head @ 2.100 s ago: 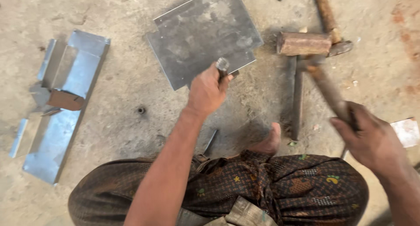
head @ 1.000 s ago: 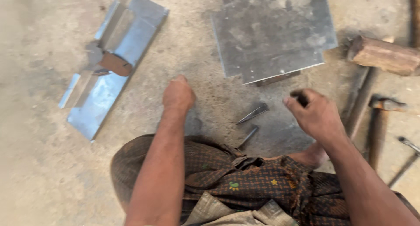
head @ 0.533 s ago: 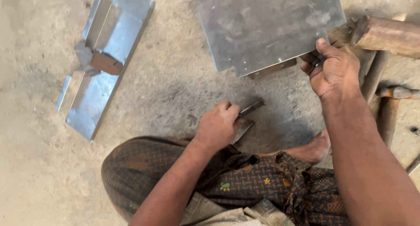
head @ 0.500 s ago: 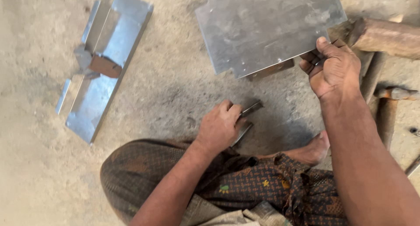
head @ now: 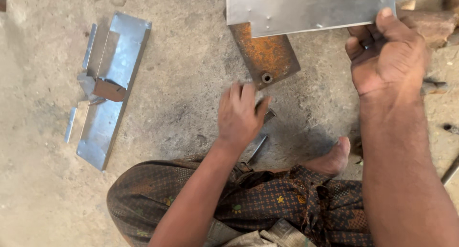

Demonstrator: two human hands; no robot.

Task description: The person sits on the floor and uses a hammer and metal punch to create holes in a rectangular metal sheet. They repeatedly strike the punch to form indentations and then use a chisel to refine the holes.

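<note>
Right hand (head: 387,53) grips the steel sheet (head: 306,8) above the rusty plate (head: 266,56); left hand (head: 241,114), fingers spread, hovers below the plate.

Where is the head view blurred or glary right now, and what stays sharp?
Head view: the left hand is motion-smeared at the fingertips over the small metal rods; the right hand and rusty plate are sharp; soft glare on the grey metal sheet and folded sheet pieces; even daylight, faint shadows on the concrete floor.
</note>
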